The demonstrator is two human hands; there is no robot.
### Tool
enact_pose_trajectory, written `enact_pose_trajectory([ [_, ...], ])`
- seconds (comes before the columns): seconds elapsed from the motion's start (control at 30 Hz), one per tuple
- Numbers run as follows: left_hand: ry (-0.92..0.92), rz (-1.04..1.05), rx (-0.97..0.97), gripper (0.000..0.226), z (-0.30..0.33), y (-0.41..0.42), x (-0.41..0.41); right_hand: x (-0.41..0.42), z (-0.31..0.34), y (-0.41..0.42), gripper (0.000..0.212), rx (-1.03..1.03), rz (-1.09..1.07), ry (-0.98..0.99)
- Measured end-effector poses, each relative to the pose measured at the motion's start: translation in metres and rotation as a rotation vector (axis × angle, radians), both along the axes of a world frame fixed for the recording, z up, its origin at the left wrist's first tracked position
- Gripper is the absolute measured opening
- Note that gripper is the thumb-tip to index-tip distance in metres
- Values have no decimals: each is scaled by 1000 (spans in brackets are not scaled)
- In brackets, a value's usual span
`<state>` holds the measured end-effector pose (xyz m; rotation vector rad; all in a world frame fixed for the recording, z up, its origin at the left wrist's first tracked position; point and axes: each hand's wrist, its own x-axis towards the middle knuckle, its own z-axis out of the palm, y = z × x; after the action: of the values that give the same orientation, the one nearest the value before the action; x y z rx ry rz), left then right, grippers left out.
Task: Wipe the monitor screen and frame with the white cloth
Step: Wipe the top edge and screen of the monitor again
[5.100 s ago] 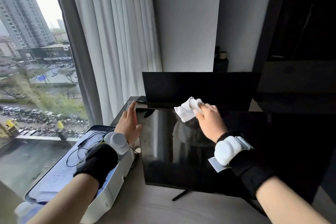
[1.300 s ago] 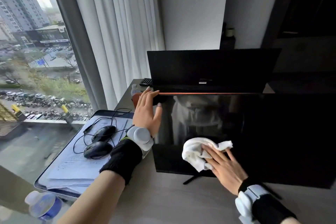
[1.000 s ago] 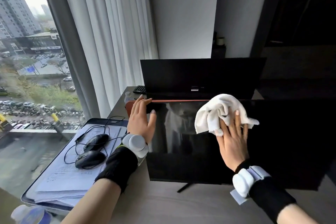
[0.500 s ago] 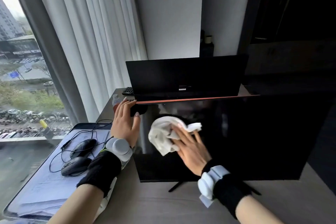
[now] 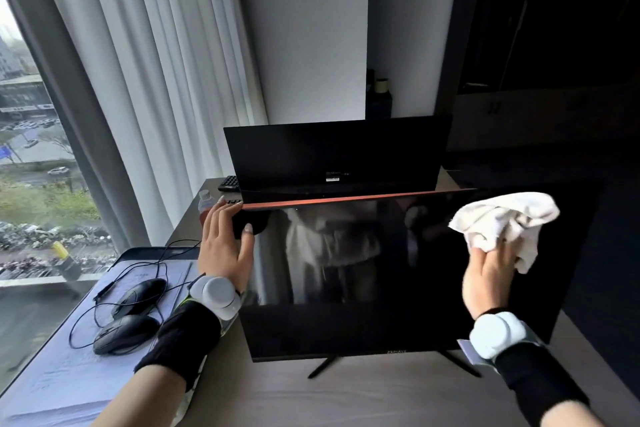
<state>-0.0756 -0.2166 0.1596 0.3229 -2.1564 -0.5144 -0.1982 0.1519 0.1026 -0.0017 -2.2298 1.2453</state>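
A black monitor [image 5: 363, 288] stands on thin legs on the desk, its dark screen facing me and reflecting the room. My left hand [image 5: 225, 243] grips its top left corner, fingers over the top edge and thumb on the screen. My right hand [image 5: 491, 274] presses a crumpled white cloth [image 5: 502, 222] against the upper right part of the screen, just below the top edge. Both wrists carry white devices and black bands.
A second black monitor [image 5: 336, 156] stands behind the first, with a keyboard [image 5: 228, 182] and a bottle [image 5: 205, 201] at its left. Two wired mice [image 5: 126, 329] lie on a tray of papers [image 5: 52, 374] at the left, by curtains and window. Dark furniture stands at right.
My right hand has swept the cloth from the screen's left-centre to its upper right. My left hand has kept its hold on the top left corner.
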Motion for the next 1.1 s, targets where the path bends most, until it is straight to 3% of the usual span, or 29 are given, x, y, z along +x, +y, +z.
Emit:
enact_pose_trajectory([
  [0.17,1,6,-3,35,-3,-2,-3,37,26,-105,52,99,126,39],
  [0.27,-2,10,-1,36,-4,-3,-3,63,28,-158,47,315,326,124],
  [0.37,6,4,-18,38,-4,-2,-1,73,20,-180,51,615,471,199],
  [0.47,-5,-17,-47,40,-4,-2,1,66,18,-170,53,672,494,187],
  [0.6,-2,-38,-51,40,-2,-3,0,47,13,-123,53,463,387,156],
  [0.77,45,-30,-34,39,-4,0,-3,20,-5,-50,57,184,168,-66],
  [1.0,28,-28,-15,39,-5,1,-1,12,-8,-16,74,-428,-97,-279],
  [1.1,-4,-20,-2,41,-3,2,1,10,-21,-21,58,-755,-188,-442],
])
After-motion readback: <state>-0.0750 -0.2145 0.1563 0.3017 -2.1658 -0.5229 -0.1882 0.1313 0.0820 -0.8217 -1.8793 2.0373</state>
